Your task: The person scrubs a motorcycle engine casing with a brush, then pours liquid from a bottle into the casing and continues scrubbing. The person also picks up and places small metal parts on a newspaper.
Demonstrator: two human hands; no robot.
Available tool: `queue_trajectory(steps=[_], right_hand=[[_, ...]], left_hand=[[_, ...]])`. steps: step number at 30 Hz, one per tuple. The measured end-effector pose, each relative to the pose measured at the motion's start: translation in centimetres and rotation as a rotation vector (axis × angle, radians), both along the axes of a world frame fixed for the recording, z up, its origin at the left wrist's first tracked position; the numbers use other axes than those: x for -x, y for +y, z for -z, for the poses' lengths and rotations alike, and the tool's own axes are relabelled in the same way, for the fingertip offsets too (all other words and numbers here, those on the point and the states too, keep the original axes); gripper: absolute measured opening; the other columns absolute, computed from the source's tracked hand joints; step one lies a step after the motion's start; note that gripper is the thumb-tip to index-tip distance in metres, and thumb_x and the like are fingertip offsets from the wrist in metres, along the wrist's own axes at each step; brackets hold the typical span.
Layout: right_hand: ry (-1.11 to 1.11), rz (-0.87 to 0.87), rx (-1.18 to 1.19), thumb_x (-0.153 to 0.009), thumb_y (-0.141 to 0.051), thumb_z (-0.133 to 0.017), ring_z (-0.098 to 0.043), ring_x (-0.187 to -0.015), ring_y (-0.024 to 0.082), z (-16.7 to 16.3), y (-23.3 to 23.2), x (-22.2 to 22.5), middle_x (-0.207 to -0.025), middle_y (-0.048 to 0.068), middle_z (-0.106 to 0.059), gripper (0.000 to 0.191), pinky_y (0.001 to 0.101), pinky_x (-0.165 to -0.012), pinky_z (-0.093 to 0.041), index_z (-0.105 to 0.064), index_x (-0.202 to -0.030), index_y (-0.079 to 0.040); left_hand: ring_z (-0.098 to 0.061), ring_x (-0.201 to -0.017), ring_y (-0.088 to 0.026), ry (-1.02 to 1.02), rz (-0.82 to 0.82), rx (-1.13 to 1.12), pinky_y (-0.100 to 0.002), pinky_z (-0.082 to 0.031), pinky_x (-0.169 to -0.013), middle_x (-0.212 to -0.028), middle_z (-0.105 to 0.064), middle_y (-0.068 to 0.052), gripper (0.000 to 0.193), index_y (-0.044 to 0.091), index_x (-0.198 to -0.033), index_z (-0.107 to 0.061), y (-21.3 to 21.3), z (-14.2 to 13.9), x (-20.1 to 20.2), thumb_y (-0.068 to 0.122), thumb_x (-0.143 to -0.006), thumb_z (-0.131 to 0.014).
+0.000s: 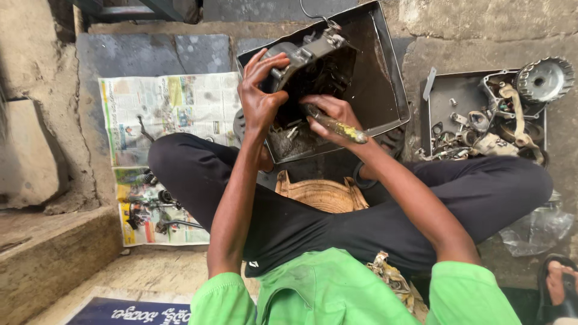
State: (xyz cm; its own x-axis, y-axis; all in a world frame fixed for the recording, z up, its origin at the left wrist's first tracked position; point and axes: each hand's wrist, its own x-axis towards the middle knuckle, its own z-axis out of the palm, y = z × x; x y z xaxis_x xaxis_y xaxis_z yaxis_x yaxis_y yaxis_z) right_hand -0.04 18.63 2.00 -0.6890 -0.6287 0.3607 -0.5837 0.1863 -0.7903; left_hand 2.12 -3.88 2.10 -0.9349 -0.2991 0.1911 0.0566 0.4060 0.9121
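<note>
One greasy engine casing [313,66] stands tilted in a dark metal tray [385,72], far centre. Left hand [259,99] grips its left edge, fingers curled. Right hand [331,114] closed around a yellow-handled brush [337,126], tip against the casing. Right: smaller tray [445,96] of parts, a gear [545,78]. Left: newspaper [168,114].

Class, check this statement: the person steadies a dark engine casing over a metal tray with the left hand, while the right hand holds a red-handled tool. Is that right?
Not quite. The head view shows the tool in the right hand has a yellowish handle, not red. The left hand does steady the engine casing over the metal tray.
</note>
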Motion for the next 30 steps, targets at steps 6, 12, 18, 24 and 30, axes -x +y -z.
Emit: queue_trajectory(steps=[6, 12, 18, 24, 30], right_hand=[[0.045, -0.036, -0.353, -0.08, -0.012, -0.073, -0.072, -0.073, 0.027, -0.3, -0.2, 1.0, -0.084, 0.011, -0.071, 0.039, 0.04, -0.074, -0.061, -0.07, -0.119, -0.01], [-0.089, -0.045, -0.233, -0.079, -0.012, -0.072, -0.073, -0.076, 0.028, -2.0, 1.2, 1.1, -0.094, 0.012, -0.073, 0.04, 0.0387, -0.07, -0.059, -0.069, -0.118, -0.009], [0.13, 0.041, -0.219, -0.088, -0.015, -0.075, -0.07, -0.082, 0.032, -2.3, 1.6, 0.4, -0.096, 0.013, -0.07, 0.041, 0.0419, -0.074, -0.058, -0.065, -0.128, -0.01], [-0.204, 0.013, -0.385, -0.081, -0.014, -0.067, -0.073, -0.072, 0.02, -1.1, 2.2, 1.1, -0.093, 0.008, -0.076, 0.042, 0.0343, -0.061, -0.061, -0.067, -0.124, -0.013], [-0.226, 0.255, -0.269, -0.091, -0.021, -0.062, -0.074, -0.076, 0.014, -1.7, 7.7, 3.2, -0.095, 0.004, -0.074, 0.032, 0.0301, -0.06, -0.063, -0.067, -0.122, -0.012]], left_hand=[[-0.047, -0.146, -0.031, 0.017, 0.005, -0.073, -0.049, -0.035, -0.127, -0.131, -0.073, -0.006, 0.057, 0.012, -0.113, -0.077, 0.9, -0.3, 0.6, 0.006, -0.058, -0.063], [-0.052, -0.144, -0.031, -0.008, 0.027, -0.097, -0.047, -0.038, -0.126, -0.131, -0.073, -0.007, 0.06, 0.009, -0.115, -0.077, 1.2, -0.3, 0.6, 0.007, -0.057, -0.065], [-0.052, -0.144, -0.031, -0.061, 0.031, -0.142, -0.044, -0.036, -0.125, -0.131, -0.073, -0.008, 0.059, 0.007, -0.114, -0.077, 2.5, -0.3, 0.9, 0.004, -0.057, -0.062], [-0.053, -0.144, -0.031, -0.038, 0.012, -0.166, -0.043, -0.036, -0.126, -0.129, -0.074, -0.009, 0.054, 0.005, -0.109, -0.077, 1.8, -0.1, 1.0, 0.002, -0.058, -0.062], [-0.052, -0.144, -0.031, -0.067, -0.016, -0.217, -0.045, -0.035, -0.125, -0.131, -0.073, -0.007, 0.059, 0.007, -0.111, -0.077, 2.0, 0.6, 0.8, 0.003, -0.055, -0.061]])
